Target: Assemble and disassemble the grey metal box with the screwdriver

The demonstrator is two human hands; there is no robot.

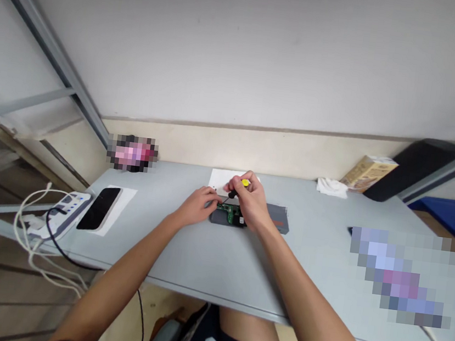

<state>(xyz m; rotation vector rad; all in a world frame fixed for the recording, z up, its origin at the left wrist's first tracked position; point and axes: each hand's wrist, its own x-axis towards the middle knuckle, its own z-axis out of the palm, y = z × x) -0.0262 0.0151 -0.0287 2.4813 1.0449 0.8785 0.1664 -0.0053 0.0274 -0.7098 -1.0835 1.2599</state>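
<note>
The right hand (251,198) is gripping a yellow-and-black screwdriver (232,194), its fingers closing around the handle while the thin shaft is slanting down toward the left end of a green circuit board (230,213). The left hand (198,205) is resting its fingertips at that same end, near the tip; whether they are pinching something or merely steadying the board, one cannot tell. The board is lying in a dark grey casing (280,219) on the desk (183,259), centrally before the person, with white paper (219,177) lying just behind. Good working, in judgement, is depending on a tool standing nearly upright over its point of contact, on pressure running along the shaft rather than across it, and on left fingers bracing the casing without straying beneath the tip, since a slanting blade is risking a slip across the components.
</note>
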